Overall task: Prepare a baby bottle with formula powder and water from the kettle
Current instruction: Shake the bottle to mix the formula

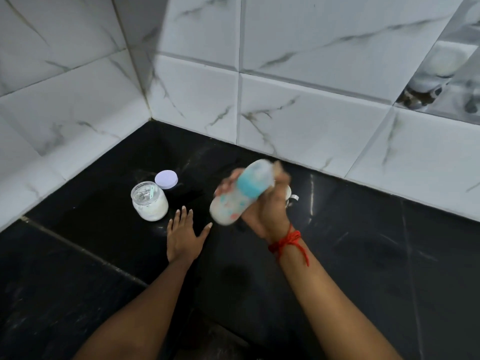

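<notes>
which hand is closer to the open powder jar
Left. The left hand lies flat on the counter just right of the powder jar, not touching it; the right hand grips the baby bottle farther right.

- Countertop [363, 255]: we record black polished stone with faint pale veins. A joint crosses it diagonally on the left and another on the right.
- Back wall tiles [311, 113]: white rectangular tiles with bevelled edges, grey marble veining and grey grout, standing on the counter's far edge.
- Left wall tiles [65, 100]: we note the same pattern; they meet the back wall in a corner with darkened grout.
- Decorative tile [454, 74]: upper right, set in the back wall. It has a printed picture in grey and cream, too blurred for us to identify.
- Smudge [233, 276]: a dull patch on the counter near us.
</notes>
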Tool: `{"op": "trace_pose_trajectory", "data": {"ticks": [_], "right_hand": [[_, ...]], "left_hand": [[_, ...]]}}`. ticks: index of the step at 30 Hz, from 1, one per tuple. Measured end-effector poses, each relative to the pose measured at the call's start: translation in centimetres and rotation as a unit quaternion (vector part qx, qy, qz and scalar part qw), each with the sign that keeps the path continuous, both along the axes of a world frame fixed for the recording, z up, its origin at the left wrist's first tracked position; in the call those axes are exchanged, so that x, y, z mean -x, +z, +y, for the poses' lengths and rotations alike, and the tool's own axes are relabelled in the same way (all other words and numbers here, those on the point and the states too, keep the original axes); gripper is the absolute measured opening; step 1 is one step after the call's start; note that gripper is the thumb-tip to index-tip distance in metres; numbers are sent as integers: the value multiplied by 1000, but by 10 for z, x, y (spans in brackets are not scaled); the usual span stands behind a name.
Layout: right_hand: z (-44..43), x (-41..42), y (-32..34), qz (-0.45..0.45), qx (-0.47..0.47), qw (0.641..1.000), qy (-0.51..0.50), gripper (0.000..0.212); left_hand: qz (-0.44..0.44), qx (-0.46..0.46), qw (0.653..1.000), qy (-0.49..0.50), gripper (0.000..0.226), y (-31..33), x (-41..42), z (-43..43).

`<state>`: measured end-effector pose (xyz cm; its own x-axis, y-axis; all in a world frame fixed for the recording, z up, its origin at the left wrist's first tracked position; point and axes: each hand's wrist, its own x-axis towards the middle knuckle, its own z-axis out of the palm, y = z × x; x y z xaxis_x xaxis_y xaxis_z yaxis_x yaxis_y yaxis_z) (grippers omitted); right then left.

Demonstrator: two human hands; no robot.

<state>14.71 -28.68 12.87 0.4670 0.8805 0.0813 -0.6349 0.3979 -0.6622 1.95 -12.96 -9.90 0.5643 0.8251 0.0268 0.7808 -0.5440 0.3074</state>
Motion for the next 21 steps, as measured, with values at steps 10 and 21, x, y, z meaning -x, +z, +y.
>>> {"op": "trace_pose_trajectory", "data": {"ticks": [10, 21], "right_hand": [[-17, -8, 0, 176, -109, 975, -82, 71], [-25, 7, -6, -58, -85, 994, 42, 102]], "left_hand": [[-8, 8, 1000, 7, 84, 2, -2, -4], [3, -4, 1000, 0, 82, 2, 0, -2]]}}
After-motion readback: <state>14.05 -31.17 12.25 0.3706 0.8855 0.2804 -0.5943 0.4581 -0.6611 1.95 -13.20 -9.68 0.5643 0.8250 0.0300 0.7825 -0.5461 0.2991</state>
